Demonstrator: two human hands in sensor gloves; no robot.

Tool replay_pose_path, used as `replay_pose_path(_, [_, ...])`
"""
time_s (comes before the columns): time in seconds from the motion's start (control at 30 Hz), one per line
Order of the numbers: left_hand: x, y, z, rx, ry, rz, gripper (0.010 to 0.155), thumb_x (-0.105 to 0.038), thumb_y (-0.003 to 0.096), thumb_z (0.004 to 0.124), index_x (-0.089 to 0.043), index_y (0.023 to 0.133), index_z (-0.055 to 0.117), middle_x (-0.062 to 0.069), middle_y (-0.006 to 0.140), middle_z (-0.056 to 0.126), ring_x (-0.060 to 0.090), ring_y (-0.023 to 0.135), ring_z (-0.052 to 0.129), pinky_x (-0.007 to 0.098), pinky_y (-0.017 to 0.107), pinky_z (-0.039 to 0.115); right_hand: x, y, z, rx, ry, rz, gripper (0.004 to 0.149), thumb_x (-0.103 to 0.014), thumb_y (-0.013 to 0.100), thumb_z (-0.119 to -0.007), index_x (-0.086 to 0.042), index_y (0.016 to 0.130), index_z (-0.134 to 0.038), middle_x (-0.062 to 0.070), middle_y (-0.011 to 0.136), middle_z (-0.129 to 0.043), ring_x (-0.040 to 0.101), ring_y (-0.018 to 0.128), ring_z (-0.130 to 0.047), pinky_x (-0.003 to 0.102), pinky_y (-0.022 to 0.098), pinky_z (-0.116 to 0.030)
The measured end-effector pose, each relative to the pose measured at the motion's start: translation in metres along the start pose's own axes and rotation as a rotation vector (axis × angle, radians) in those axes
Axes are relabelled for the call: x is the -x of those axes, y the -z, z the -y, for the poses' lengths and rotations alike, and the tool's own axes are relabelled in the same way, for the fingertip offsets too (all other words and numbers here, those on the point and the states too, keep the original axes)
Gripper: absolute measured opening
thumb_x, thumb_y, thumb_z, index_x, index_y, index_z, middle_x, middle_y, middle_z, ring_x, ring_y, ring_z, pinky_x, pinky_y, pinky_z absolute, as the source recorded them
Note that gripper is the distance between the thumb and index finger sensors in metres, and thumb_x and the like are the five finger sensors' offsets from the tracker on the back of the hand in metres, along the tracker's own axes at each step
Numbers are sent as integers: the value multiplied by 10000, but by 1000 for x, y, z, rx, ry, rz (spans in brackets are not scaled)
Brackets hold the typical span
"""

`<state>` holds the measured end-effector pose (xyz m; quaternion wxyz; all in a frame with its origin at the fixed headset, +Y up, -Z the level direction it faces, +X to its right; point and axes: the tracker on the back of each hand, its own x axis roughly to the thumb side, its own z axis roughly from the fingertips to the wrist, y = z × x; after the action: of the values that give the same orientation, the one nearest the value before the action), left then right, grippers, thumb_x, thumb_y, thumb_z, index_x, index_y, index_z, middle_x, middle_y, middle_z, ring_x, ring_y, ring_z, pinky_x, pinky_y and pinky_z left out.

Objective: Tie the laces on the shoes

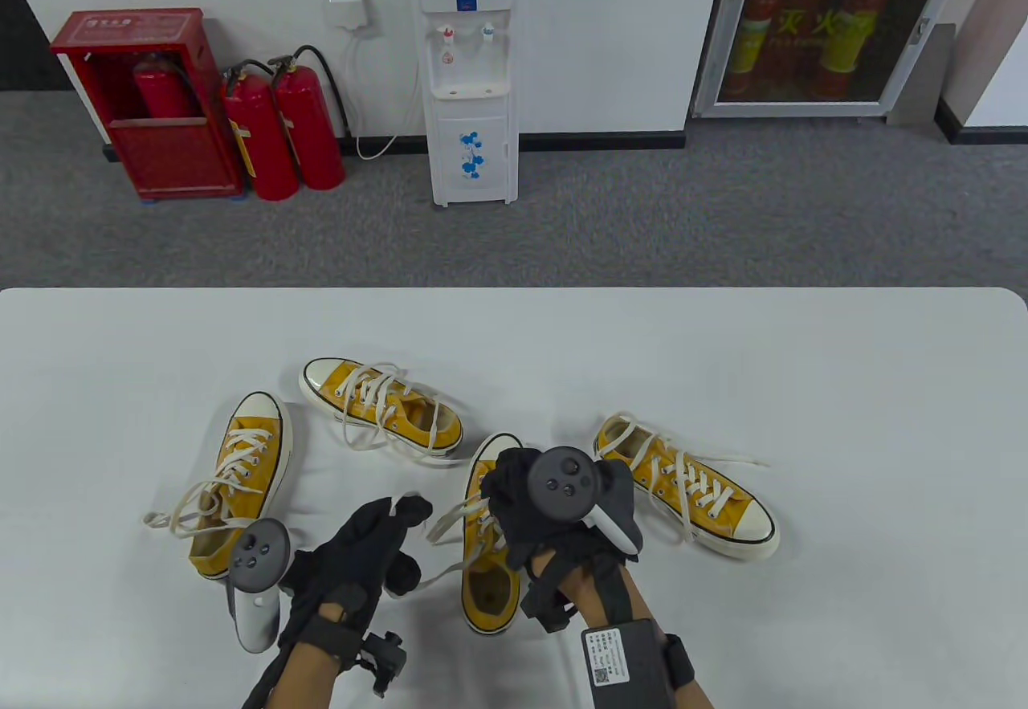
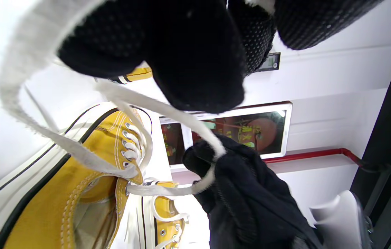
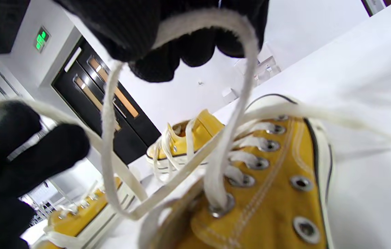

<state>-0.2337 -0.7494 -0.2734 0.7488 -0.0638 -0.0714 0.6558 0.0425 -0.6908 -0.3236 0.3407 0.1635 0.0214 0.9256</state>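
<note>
Near the table's front edge, the left hand (image 1: 377, 536) and right hand (image 1: 522, 500) are each pinching a lace (image 1: 450, 520) above the middle yellow shoe (image 1: 486, 580).

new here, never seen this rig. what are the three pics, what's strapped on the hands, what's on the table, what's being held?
No robot: a person's two hands in black sensor gloves, each with a tracker strapped to its back. One camera looks down at the table; the other two sit on the wrists, so they are tilted and very close. Four yellow sneakers lie on the table. The left hand and right hand each pinch a white lace of the nearest sneaker, mid-tying. The other three shoes lie untouched, laces loose.
</note>
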Motion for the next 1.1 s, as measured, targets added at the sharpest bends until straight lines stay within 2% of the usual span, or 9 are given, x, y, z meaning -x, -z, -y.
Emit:
replay_pose_path(0.07, [0,0,1,5,0,0,483,-584,531,714,-373,964,748,6,1074,826,83,329,1081,366,343,931,3,-8,7,20,73,12,448,-338,448,-716,-157,855,-756,83,1032,-582,386,974,-652,752,692,-316])
replay_pose_path(0.17, [0,0,2,17,3,3,498,-616,528,701,-407,977,740,8,1084,816,78,331,1083,360,340,932,9,-20,12,-9,207,22,456,-347,456,-715,-142,863,-737,91,1037,-556,391,975,-635,759,689,-292])
replay_pose_path(0.43, [-1,1,12,93,-1,32,600,-686,519,643,-407,1050,635,9,1153,707,93,390,1066,360,367,920,26,-44,8,68,305,99,450,-380,456,-743,-145,840,-770,81,1025,-589,386,975,-650,765,683,-313])
replay_pose_path(0.5, [-2,1,18,132,-5,41,635,-699,515,631,-402,1075,587,12,1179,656,109,435,1067,351,366,918,26,-46,6,41,306,115,448,-371,460,-752,-140,843,-774,84,1031,-569,391,983,-627,767,684,-299])
replay_pose_path(0.83, [-6,6,53,291,27,42,739,-736,499,599,-368,1125,464,38,1220,546,135,520,1064,356,386,911,23,-50,0,113,373,164,431,-376,444,-812,-166,818,-849,88,1045,-550,403,999,-594,765,684,-318])
replay_pose_path(0.87, [-6,6,55,299,36,41,748,-740,499,593,-363,1129,452,72,1222,537,138,529,1061,359,393,908,23,-50,0,115,374,169,430,-378,444,-816,-168,816,-855,86,1047,-548,403,1001,-592,764,685,-318])
replay_pose_path(0.9, [-6,6,57,310,46,39,756,-741,499,589,-356,1133,437,43,1225,528,143,543,1055,364,407,902,22,-50,0,121,380,174,427,-380,442,-820,-174,814,-859,87,1048,-550,402,1002,-591,763,685,-321])
replay_pose_path(1.0, [-6,7,61,325,47,30,764,-739,500,585,-350,1137,423,36,1223,527,180,623,1023,391,448,875,21,-51,-1,122,390,186,427,-382,441,-826,-177,813,-863,87,1052,-546,406,1004,-587,764,685,-319])
replay_pose_path(1.1, [-7,7,63,328,66,24,751,-724,500,596,-339,1130,462,33,1176,607,235,715,977,428,491,840,20,-51,-1,126,409,200,427,-382,443,-820,-176,816,-852,83,1052,-543,401,1008,-582,764,685,-319])
